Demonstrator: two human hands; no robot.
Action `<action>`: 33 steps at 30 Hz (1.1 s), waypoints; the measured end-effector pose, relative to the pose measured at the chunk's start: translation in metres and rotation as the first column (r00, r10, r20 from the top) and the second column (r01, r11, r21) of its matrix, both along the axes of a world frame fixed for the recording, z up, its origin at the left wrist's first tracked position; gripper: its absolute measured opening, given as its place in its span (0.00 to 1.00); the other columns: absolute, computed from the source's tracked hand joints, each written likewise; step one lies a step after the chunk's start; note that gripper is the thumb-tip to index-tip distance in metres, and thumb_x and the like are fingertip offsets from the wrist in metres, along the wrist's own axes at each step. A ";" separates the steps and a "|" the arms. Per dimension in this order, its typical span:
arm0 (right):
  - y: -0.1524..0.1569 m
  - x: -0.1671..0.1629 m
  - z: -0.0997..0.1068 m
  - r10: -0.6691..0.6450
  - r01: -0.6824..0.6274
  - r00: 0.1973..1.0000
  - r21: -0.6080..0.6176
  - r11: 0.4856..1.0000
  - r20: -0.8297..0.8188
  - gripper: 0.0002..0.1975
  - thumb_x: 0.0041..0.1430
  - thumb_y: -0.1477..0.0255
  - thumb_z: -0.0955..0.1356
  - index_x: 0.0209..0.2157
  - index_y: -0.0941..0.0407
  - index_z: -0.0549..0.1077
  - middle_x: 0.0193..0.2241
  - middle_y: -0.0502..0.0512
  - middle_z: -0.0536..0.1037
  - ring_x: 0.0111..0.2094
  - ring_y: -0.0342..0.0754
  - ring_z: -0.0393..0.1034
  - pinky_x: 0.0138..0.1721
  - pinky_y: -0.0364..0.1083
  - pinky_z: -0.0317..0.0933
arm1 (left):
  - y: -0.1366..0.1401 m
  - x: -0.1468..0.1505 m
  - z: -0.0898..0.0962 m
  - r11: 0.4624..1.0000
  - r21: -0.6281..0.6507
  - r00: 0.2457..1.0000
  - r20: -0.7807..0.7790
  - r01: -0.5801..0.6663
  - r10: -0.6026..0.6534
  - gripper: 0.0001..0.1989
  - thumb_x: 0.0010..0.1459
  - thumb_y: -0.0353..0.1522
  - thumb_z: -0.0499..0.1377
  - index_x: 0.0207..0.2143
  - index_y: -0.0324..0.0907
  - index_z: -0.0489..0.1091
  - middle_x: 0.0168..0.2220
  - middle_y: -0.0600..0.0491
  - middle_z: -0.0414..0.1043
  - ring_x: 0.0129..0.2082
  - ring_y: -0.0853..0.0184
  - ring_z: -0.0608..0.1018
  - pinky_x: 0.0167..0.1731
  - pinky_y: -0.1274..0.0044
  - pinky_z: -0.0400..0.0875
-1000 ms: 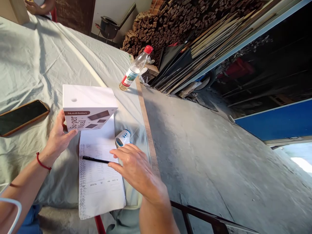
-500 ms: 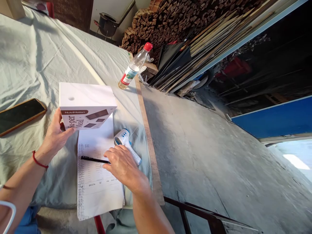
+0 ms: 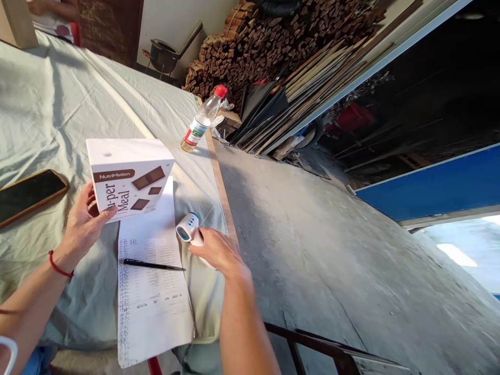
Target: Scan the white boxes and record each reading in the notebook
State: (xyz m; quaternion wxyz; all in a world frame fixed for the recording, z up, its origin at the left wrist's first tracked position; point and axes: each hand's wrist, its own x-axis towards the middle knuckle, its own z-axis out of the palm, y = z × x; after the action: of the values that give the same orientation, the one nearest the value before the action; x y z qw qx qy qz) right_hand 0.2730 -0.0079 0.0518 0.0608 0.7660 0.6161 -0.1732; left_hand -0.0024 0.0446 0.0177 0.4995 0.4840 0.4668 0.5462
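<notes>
My left hand [image 3: 83, 225], a red cord bracelet on its wrist, grips the lower left side of a white box [image 3: 128, 153] with "NutriMotion" and "Meal" printed on its front. The box is upright above the far end of a sheet of paper [image 3: 156, 320] covered in rows of writing. Across that sheet lies a black pen [image 3: 152, 265], free of both hands. My right hand [image 3: 219, 251] is closed around the handle of a white and blue infrared thermometer [image 3: 188, 227] beside the paper; the palm hides part of the handle.
A phone [image 3: 31, 195] lies on the cloth-covered table [image 3: 78, 99] at left. A red-capped bottle [image 3: 199, 122] stands near the table's right edge. Beyond are stacked firewood [image 3: 258, 52], leaning boards and concrete floor. Part of another person [image 3: 58, 10] shows at top left.
My right hand has left the pen on the paper, moved right and taken hold of the thermometer. The box has tilted so more of its printed front shows.
</notes>
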 end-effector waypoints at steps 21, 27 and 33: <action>-0.013 -0.088 -0.021 -0.082 0.273 0.059 -0.063 0.960 -0.995 0.23 0.44 0.50 0.73 0.30 0.54 0.70 0.24 0.48 0.69 0.24 0.44 0.65 0.26 0.43 0.62 | -0.003 -0.010 -0.002 0.973 0.090 0.958 -0.213 0.214 -0.191 0.25 0.60 0.51 0.62 0.50 0.42 0.73 0.49 0.46 0.77 0.48 0.52 0.78 0.43 0.67 0.79; -0.014 -0.086 -0.024 -0.077 0.258 0.055 -0.061 0.964 -0.995 0.22 0.45 0.50 0.73 0.29 0.55 0.71 0.24 0.50 0.70 0.24 0.44 0.63 0.26 0.44 0.61 | -0.002 -0.010 -0.007 0.971 0.116 0.958 -0.225 0.207 -0.177 0.24 0.61 0.51 0.61 0.49 0.43 0.73 0.46 0.45 0.78 0.48 0.51 0.78 0.42 0.68 0.80; -0.016 -0.088 -0.023 -0.058 0.275 0.076 -0.035 0.961 -0.995 0.19 0.47 0.53 0.73 0.28 0.55 0.70 0.27 0.50 0.70 0.28 0.45 0.64 0.31 0.45 0.62 | -0.002 -0.010 -0.007 0.975 0.104 0.958 -0.232 0.195 -0.166 0.25 0.61 0.51 0.61 0.53 0.44 0.72 0.46 0.46 0.78 0.48 0.51 0.79 0.42 0.67 0.80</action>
State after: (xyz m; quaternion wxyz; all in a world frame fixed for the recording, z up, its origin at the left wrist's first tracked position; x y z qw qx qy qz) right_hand 0.1851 -0.0237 0.0290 -0.4503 0.5175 0.4166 -0.5965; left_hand -0.0124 0.0426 0.0109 0.4605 0.6131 0.4382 0.4690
